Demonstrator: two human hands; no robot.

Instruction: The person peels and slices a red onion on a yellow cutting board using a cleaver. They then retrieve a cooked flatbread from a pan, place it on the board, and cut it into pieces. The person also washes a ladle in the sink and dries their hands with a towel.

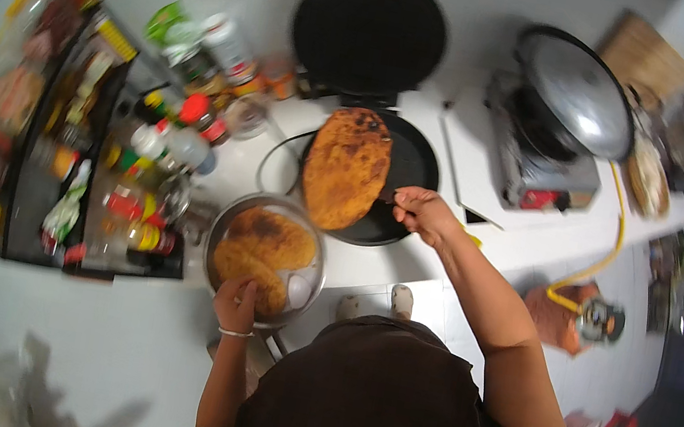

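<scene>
An oval browned flatbread lies tilted over the left part of the lower pan of an electric griddle, whose round black lid stands raised. My right hand is at the bread's right side, fingers closed on a small dark thing, perhaps a utensil handle, which is mostly hidden. To the lower left, a round metal bowl holds browned flatbread pieces and a whitish rounded thing. My left hand pinches the edge of the lower bread piece at the bowl's near side.
Bottles and jars crowd the counter and a black rack at left. At right, a portable gas stove carries a wok with a metal lid; a yellow hose runs down to a gas cylinder. A wooden board leans behind.
</scene>
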